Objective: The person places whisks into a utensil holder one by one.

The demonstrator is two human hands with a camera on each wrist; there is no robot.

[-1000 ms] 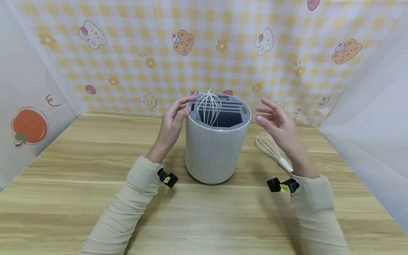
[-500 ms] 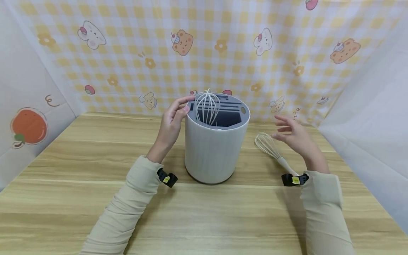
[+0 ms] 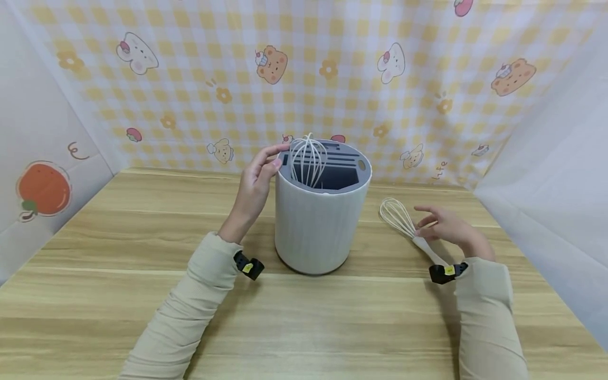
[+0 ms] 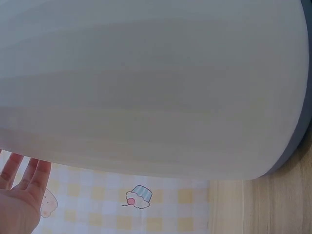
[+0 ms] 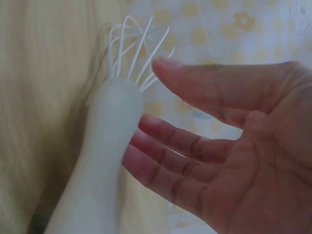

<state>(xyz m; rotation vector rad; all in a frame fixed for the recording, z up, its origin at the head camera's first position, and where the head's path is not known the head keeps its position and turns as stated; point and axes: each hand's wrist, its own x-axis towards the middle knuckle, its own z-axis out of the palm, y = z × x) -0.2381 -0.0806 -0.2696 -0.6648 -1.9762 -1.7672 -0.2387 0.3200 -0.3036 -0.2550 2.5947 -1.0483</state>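
Note:
A white cylindrical knife and utensil holder [image 3: 318,227] with a grey slotted top stands upright on the table. A whisk [image 3: 309,158] stands in its large front opening, wires up, handle hidden inside. My left hand [image 3: 254,187] rests against the holder's upper left side, fingers fairly straight and touching the rim; in the left wrist view the fingers [image 4: 36,178] lie against the white wall [image 4: 156,92]. To the right, a second whisk [image 3: 399,216] with a pale handle lies on the table. My right hand [image 3: 448,229] is beside that whisk's handle [image 5: 102,131], thumb and fingers apart, not closed round it.
The wooden table [image 3: 304,327] runs up to a yellow checked cloth [image 3: 313,100] hanging behind. White side panels [image 3: 560,211] stand at left and right. The holder's top also has narrow slots and a small oval hole [image 3: 362,165].
My right hand has moved from beside the holder's rim rightward and down to the handle of the lying whisk. The left hand, the holder and both whisks have stayed put.

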